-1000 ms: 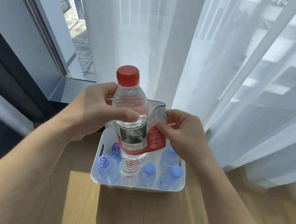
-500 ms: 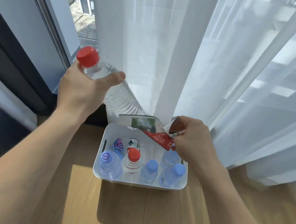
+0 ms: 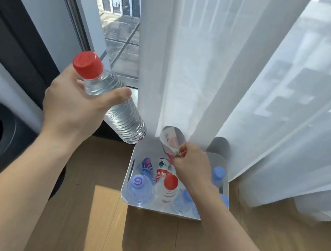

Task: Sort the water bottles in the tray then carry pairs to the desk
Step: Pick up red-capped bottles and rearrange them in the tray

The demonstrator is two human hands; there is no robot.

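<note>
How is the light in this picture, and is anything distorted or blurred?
Head view: bright daylight washes out the curtain; head view: one sunlit patch lies on the floor left of the tray; head view: the wide lens makes the window frame lean; head view: the bottle in the left hand looks sharp, the label in the right hand slightly soft.

Indoor room beside a tall window [image 3: 117, 34]: sheer curtains [image 3: 251, 73], wooden floor [image 3: 145, 238].
</note>
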